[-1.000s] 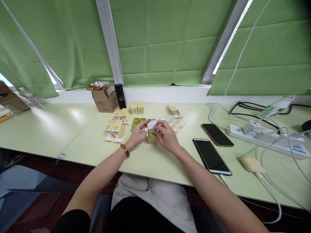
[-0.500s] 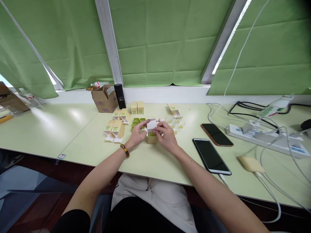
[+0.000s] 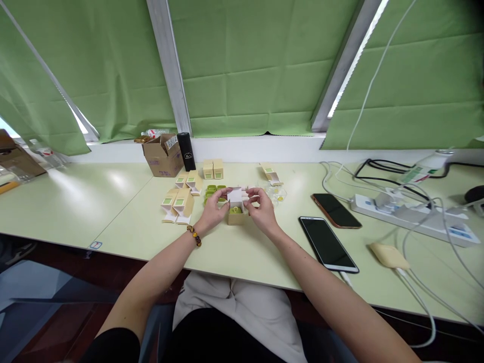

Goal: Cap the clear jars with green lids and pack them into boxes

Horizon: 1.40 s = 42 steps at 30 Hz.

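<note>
Both bare hands raised in front of the torso, facing each other, apart.
Left arm: short black fabric sleeve (image 3: 115,345) at the elbow; bare left forearm (image 3: 164,269) slants inward and away from the body; wrist circled by a dark-brown and amber round-beaded bracelet (image 3: 194,235). Bare left hand (image 3: 213,212): back up, forefinger reaching inward, thumb below it, gap between their tips. Right arm: bare right forearm (image 3: 321,275) slants inward from the lower right, wrist unadorned. Bare right hand (image 3: 262,210): knuckles bent, forefinger and thumb arched inward; contact between their tips unclear. Remaining fingertips partly hidden.
</note>
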### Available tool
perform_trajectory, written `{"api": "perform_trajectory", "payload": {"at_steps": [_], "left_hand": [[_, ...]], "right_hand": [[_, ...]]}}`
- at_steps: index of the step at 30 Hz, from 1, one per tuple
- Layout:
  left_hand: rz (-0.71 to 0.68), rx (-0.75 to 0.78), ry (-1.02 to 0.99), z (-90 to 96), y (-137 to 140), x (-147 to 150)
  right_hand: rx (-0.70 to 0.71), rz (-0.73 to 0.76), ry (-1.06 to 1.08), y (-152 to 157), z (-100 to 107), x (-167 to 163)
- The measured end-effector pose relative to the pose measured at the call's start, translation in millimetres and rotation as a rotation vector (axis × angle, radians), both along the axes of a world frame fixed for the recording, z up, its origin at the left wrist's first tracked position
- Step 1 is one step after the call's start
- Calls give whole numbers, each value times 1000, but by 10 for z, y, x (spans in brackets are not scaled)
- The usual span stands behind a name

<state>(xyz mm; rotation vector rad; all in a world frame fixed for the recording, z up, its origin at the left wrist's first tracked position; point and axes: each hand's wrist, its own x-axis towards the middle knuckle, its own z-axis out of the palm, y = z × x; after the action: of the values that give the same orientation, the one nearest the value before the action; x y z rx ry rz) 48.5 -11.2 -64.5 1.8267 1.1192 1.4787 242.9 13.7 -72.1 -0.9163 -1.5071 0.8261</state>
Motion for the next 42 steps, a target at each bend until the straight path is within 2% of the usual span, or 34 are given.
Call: {"api": "perform_trajectory", "payload": {"at_steps": [3,8,13,17,23,29,35,39,42], "left_hand": [[32,37,73,7,-25,17],[108,12,152,9,-64,28],[129,25,226,6,-73,41],[139,90,287,23,-82,56],[139,127,306,56,-94,37],[143,135,338,65,-104,23],[89,201,361,172,-149,-71],[41,317,491,250,-167,-147],[25,339,619,249,-157,-175]], "right_hand": [[-6,14,-32,-16,-12,-12],[-13,26,-78,-44,-26,-35],[-22,18,-94,-56,-40,-71],[-9,12,-101,-62,-43,-86],[133,-4,-123,-120,28,-55],[295,49,-148,-217,137,13],[375,61,-190,-204,105,39],[436,47,-246,-185,83,62],[473,40,-325,-184,86,81]]}}
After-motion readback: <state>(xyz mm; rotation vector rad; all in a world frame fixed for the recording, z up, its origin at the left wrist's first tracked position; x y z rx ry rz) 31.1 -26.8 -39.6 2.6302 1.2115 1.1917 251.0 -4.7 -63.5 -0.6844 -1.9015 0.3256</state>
